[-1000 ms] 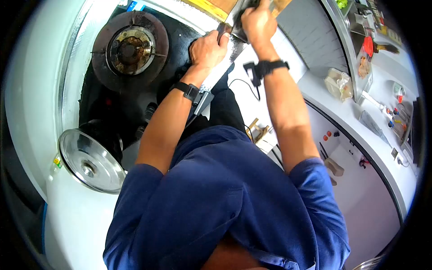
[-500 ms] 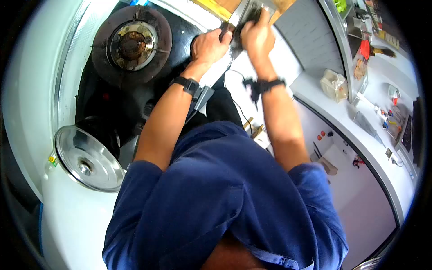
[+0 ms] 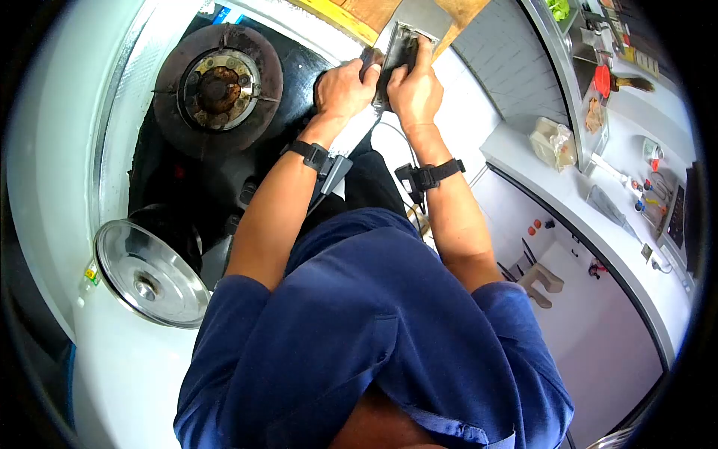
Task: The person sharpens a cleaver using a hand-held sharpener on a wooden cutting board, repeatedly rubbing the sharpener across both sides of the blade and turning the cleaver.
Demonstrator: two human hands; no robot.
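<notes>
My left hand (image 3: 345,91) is closed, its thumb against a dark brown handle-like piece (image 3: 372,57). Just right of it, my right hand (image 3: 417,96) grips the side of a dark, flat rectangular piece (image 3: 402,58) with a pale metallic rim. The index finger lies stretched along that piece and the other fingers curl under. Whether the brown piece joins the dark rectangle cannot be made out. A grey flat surface (image 3: 425,15) shows beyond the fingertips. Black straps circle both wrists.
At left, a gas burner (image 3: 218,88) sits on a black stovetop (image 3: 299,63). A glass lid (image 3: 149,273) leans against a dark pot (image 3: 168,224). Wooden boards (image 3: 366,15) lie at the top edge. On the right counter are a plastic container (image 3: 553,142) and a brush (image 3: 632,84).
Both hands have moved down toward my body, the right one farther, bringing the dark rectangular piece along. Blurred before, that piece now shows more clearly.
</notes>
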